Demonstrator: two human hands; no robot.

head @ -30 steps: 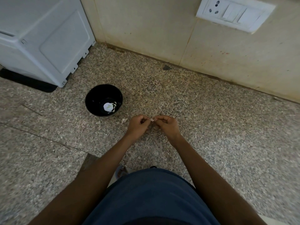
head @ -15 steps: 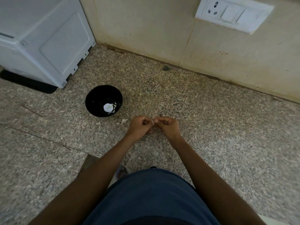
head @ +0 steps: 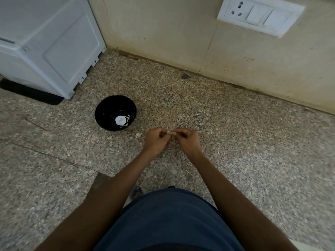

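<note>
My left hand (head: 157, 140) and my right hand (head: 187, 140) meet fingertip to fingertip over the speckled granite counter (head: 235, 134). Between them they pinch one small pale piece (head: 170, 132), probably a garlic clove, mostly hidden by the fingers. A black bowl (head: 108, 107) stands to the left of my hands. Inside it lie a few small white pieces (head: 122, 120). A pale scrap (head: 138, 135) lies on the counter between the bowl and my left hand.
A white appliance (head: 45, 42) on a black base fills the back left corner. A beige tiled wall (head: 172, 33) runs along the back, with a white socket and switch plate (head: 261, 15) at upper right. My blue-clothed body (head: 166, 220) covers the near edge.
Both hands stay together at the same spot, with only slight finger movement on the small piece. The bowl has not moved.
</note>
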